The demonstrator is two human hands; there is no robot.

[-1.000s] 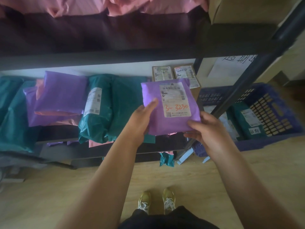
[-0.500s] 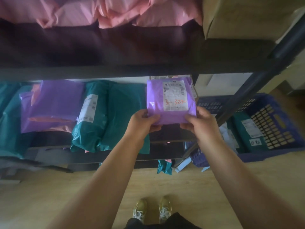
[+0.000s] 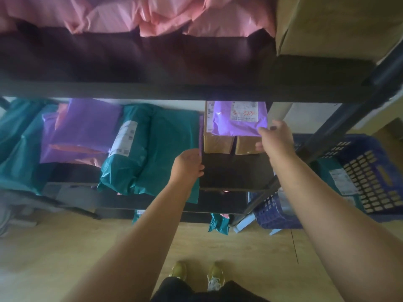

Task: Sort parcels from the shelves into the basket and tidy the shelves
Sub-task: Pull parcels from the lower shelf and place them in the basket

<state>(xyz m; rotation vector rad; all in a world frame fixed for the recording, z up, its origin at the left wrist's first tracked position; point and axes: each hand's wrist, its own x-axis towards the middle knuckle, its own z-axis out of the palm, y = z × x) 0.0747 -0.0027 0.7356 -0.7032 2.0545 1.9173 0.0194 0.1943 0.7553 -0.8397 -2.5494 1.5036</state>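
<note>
While the right hand (image 3: pixel 275 138) pinches the near right corner of the purple parcel (image 3: pixel 237 125), that parcel lies label-up on two brown boxes (image 3: pixel 218 143) at the right end of the shelf (image 3: pixel 235 171). The left hand (image 3: pixel 187 165) curls round the right edge of a teal parcel (image 3: pixel 170 149) just beside them, though blur leaves that grip unsure. The blue basket (image 3: pixel 357 168) stands on the floor to the right.
</note>
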